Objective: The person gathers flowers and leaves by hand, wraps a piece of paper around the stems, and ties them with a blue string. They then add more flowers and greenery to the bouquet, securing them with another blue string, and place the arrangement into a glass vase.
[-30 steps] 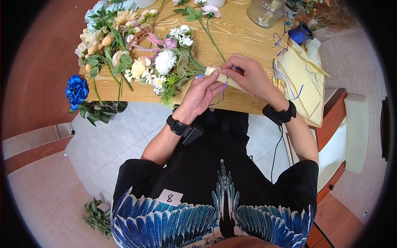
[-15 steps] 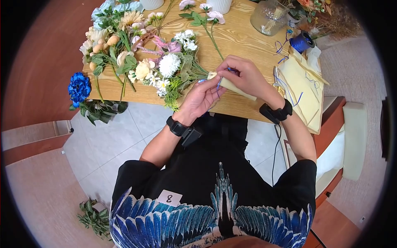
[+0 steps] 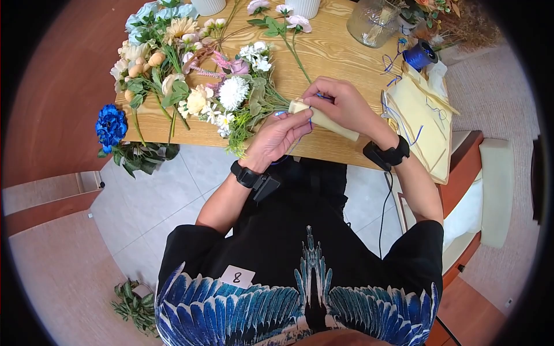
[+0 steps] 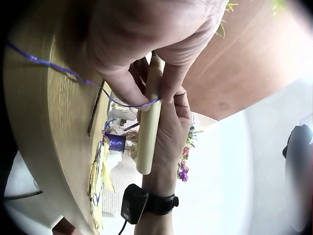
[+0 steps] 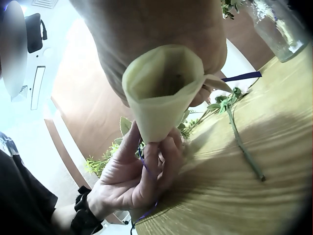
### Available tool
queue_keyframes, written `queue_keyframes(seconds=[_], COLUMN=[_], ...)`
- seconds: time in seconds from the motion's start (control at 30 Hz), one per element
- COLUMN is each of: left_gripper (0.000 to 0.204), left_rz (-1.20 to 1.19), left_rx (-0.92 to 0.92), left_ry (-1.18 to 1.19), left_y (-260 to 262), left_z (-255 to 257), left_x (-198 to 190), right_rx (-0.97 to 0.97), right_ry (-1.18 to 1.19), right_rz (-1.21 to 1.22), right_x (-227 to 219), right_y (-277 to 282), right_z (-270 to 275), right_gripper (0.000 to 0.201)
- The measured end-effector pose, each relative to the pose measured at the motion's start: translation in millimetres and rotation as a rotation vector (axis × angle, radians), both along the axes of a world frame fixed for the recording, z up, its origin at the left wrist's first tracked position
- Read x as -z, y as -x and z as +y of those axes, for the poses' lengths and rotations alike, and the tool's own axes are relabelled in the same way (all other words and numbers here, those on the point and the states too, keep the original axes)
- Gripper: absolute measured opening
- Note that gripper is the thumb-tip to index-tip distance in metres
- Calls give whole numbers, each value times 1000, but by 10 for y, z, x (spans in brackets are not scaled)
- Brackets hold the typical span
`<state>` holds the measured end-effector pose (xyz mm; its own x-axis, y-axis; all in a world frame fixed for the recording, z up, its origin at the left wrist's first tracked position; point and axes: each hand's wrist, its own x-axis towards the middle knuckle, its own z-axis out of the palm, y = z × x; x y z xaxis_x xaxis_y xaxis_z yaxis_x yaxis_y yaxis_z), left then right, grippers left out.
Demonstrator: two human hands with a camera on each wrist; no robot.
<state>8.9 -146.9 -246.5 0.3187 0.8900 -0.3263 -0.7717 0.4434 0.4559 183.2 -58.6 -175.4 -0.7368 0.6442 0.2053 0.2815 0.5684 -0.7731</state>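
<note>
A cream paper wrap (image 3: 334, 126) is rolled into a tube around the stem end of a mixed bouquet (image 3: 234, 93). In the right wrist view the wrap (image 5: 161, 115) flares into a hollow cone. My left hand (image 3: 277, 137) pinches its narrow part between thumb and fingers, where a thin blue ribbon (image 4: 68, 74) crosses the paper. From the other side my right hand (image 3: 344, 108) grips the wrap near the bouquet, thumb and forefinger close to the left thumb. A flat blue ribbon end (image 5: 242, 76) sticks out beside the right hand. The right fingertips are partly hidden.
Loose flowers (image 3: 179, 29) lie on the left of the wooden table (image 3: 340, 63), with a blue flower (image 3: 111, 128) at its edge. On the right are a ribbon spool (image 3: 420, 55), cream paper sheets (image 3: 424, 121) and a glass vase (image 3: 372, 26). A pink-flowered stem (image 3: 295, 52) lies behind the hands.
My left thumb has drawn slightly down along the wrap, and the hanging ribbon tail now trails lower and to the left. My right hand keeps nearly the same hold.
</note>
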Motion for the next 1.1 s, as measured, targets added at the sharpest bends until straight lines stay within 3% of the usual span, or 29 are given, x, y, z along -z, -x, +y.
queue_keyframes(seconds=[0.03, 0.17, 0.23, 0.37, 0.53, 0.67, 0.73, 1.03, 1.1], left_gripper=[18, 18, 18, 18, 15, 15, 16, 17, 16], left_rz=[1, 12, 10, 87, 105, 101, 85, 28, 6], left_rx=[3, -5, -6, -26, -32, -50, -66, -40, -28], left_ry=[-1, 5, 10, 8, 10, 5, -19, -17, -11], left_y=[0, -4, -11, -27, -25, -50, -38, -21, -10], left_z=[-8, -1, -14, -7, 13, 28, 46, 42, 54], left_x=[-5, -60, -46, -51, -20, -49, -55, -184, -201], right_rx=[28, 84, 174, 177, 176, 220, 262, 280, 287], right_ry=[114, 162, 287, 288, -81, -4, 53, 251, 183], right_rz=[-21, 65, -21, 53, 81, 17, 68, 117, 134], right_x=[-19, 74, 34, 105, 190, 213, 377, 374, 424], right_y=[-7, -30, -49, -37, -67, -112, -171, -408, -323], right_z=[-8, 20, 52, 102, 304, 210, 200, -81, -51], right_gripper=[11, 9, 9, 9, 12, 14, 15, 14, 12])
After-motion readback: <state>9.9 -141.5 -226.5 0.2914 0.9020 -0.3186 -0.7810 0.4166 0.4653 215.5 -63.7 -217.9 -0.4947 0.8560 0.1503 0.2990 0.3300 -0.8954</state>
